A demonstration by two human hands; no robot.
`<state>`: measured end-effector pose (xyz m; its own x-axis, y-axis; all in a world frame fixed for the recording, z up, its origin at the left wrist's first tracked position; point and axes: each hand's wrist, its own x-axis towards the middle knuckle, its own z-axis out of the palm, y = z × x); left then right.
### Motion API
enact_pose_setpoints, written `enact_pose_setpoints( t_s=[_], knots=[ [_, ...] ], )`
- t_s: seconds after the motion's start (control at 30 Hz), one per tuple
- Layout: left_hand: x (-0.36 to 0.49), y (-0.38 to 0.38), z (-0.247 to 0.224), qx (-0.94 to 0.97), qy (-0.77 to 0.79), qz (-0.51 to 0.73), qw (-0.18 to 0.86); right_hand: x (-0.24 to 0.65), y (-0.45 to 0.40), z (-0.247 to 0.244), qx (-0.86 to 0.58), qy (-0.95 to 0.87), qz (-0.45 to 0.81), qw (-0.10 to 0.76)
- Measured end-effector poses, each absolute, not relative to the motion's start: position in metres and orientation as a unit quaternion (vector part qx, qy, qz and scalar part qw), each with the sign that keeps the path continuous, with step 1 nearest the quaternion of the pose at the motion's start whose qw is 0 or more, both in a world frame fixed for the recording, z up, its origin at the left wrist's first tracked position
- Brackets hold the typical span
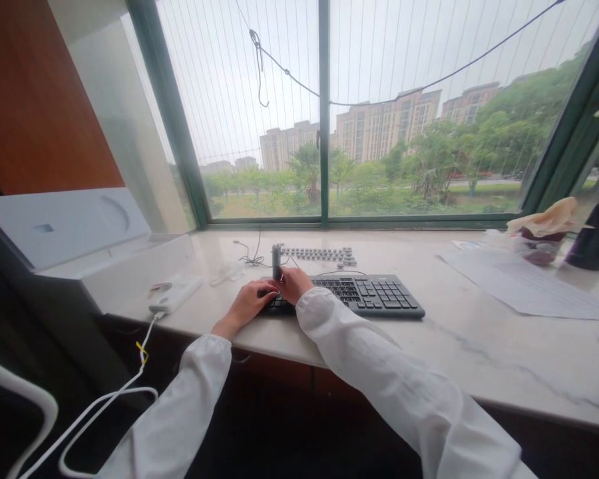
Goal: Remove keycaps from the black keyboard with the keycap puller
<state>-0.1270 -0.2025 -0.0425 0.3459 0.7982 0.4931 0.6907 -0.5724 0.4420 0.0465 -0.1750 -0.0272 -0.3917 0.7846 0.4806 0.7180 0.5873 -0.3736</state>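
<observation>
A black keyboard (387, 296) lies near the front edge of the counter, its left end largely hidden by my hands. My right hand (295, 285) is closed around a small dark grey upright tool (277, 263) with a paler, uneven top; its exact kind does not show. Just left of it, my left hand (252, 303) rests at the keyboard's left part, fingers bent and drawn together beside the right fingertips. Whatever those left fingers pinch is hidden. Behind the keyboard, several loose keycaps (322, 254) stand in rows on the counter.
A thin dark cable (253, 259) lies behind my hands. At left are a white power strip (172, 296) and an open white box (70, 226). Paper sheets (524, 283), a plastic bag (542, 243) and a black bottle (596, 233) occupy the right. A window (324, 120) stands behind the counter.
</observation>
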Motion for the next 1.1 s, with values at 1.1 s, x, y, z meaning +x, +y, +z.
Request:
enact_pose_setpoints(
  t_s=[1.1],
  knots=[
    [-0.138, -0.175, -0.034, 0.901, 0.313, 0.292, 0.067, 0.034, -0.188, -0.034, -0.469, -0.822, -0.045, 0.318]
  ],
)
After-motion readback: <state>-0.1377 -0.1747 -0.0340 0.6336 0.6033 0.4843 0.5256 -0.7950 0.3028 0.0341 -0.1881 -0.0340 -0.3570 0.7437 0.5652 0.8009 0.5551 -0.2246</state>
